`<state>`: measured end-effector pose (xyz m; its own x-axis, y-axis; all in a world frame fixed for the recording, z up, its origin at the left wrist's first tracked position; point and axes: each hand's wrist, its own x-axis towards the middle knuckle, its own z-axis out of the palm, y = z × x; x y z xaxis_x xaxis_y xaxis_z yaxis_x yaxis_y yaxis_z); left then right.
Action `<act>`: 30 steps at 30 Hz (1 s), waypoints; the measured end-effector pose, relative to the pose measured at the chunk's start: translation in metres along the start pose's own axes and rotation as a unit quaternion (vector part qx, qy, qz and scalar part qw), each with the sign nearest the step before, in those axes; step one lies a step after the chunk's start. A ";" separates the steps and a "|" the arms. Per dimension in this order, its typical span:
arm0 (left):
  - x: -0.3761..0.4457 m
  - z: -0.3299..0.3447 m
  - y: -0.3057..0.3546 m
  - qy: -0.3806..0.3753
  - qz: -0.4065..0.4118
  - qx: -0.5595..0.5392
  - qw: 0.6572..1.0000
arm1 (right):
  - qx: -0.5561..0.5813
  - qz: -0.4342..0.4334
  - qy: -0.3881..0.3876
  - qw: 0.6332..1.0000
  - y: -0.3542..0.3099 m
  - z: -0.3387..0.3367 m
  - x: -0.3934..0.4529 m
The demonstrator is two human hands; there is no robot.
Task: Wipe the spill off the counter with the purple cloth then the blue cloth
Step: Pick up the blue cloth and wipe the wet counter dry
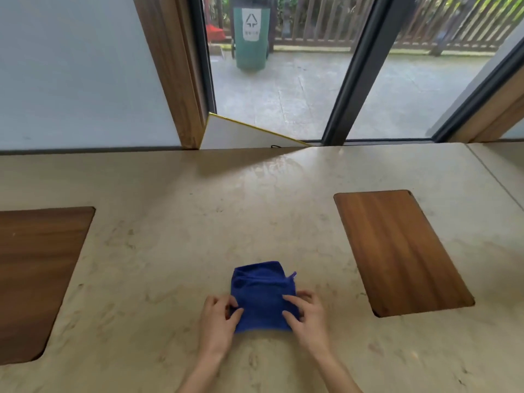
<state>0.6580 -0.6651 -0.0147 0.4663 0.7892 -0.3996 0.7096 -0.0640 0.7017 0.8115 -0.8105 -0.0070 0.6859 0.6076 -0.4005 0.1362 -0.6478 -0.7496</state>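
A folded blue cloth (261, 296) lies on the beige stone counter (175, 251), near its front edge. My left hand (218, 319) pinches the cloth's lower left corner. My right hand (304, 313) rests its fingers on the cloth's lower right part and grips that edge. Both hands sit flat at counter level. No purple cloth shows anywhere in view. I cannot make out any spill; a glossy patch (272, 168) lies on the counter's far side.
Two wooden panels are set into the counter, one at the right (399, 251) and one at the left edge (37, 279). Behind the counter stand a wall, a wooden post (173, 72) and a glass window with a green bin (251, 32) outside.
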 end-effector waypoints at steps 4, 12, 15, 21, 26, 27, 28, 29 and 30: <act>-0.013 0.001 -0.019 -0.015 0.025 0.040 0.999 | -0.175 0.003 -0.003 0.985 0.009 0.009 -0.011; 0.048 -0.071 -0.047 0.139 0.039 0.224 0.964 | -0.384 -0.204 -0.019 0.901 -0.045 0.064 0.020; 0.077 -0.091 -0.073 0.132 0.054 0.276 0.950 | -0.422 -0.179 -0.025 0.888 -0.028 0.086 0.024; 0.109 -0.095 -0.111 0.122 0.105 0.371 0.915 | -0.448 -0.191 0.008 0.873 -0.014 0.100 0.038; 0.112 -0.093 -0.119 0.156 0.113 0.381 0.904 | -0.428 -0.252 0.006 0.868 -0.053 0.105 0.099; 0.112 -0.092 -0.120 0.164 0.115 0.381 0.902 | -0.422 -0.255 0.008 0.870 -0.066 0.108 0.119; 0.113 -0.092 -0.121 0.174 0.118 0.380 0.901 | -0.419 -0.258 0.011 0.870 -0.080 0.110 0.142; 0.114 -0.091 -0.123 0.184 0.123 0.382 0.897 | -0.416 -0.258 0.011 0.872 -0.094 0.113 0.168; 0.115 -0.089 -0.125 0.192 0.130 0.386 0.893 | -0.410 -0.260 0.009 0.874 -0.108 0.114 0.193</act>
<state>0.5758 -0.5118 -0.0958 0.5578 0.8282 0.0544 0.8255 -0.5604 0.0666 0.8478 -0.5705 -0.0635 0.3888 0.9153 -0.1046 0.8947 -0.4023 -0.1942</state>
